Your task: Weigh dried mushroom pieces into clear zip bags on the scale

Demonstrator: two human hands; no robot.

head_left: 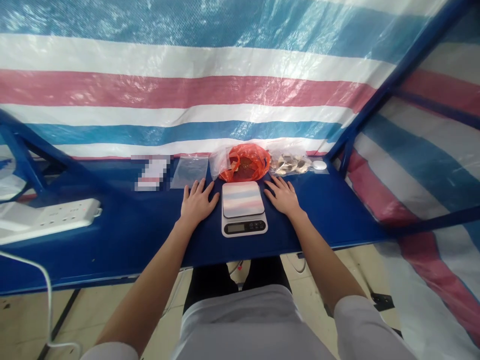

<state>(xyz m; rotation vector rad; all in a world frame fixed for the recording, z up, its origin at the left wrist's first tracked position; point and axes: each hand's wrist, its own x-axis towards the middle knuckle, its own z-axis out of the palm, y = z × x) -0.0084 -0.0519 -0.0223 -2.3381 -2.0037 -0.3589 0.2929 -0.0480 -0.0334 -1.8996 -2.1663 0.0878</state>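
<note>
A white digital kitchen scale (243, 202) with a shiny top plate and a dark display panel stands on the blue table, between my hands. My left hand (198, 201) lies flat to its left, fingers spread, by the lower edge of a clear plastic bag (189, 171). To the right of the scale my right hand (284, 196) rests flat with its fingers apart. Just behind the scale sits an open red plastic bag (249, 162) with brownish contents. A clear bag of pale and dark pieces (290, 164) lies beyond my right fingertips. Neither hand holds anything.
A small white round lid-like object (319, 165) lies at the right. A blurred-out white and red item (153, 172) is at the back left. A white power strip (63, 217) with a cable occupies the left. Blue metal bars (360, 110) and striped sheeting (187, 90) enclose the table.
</note>
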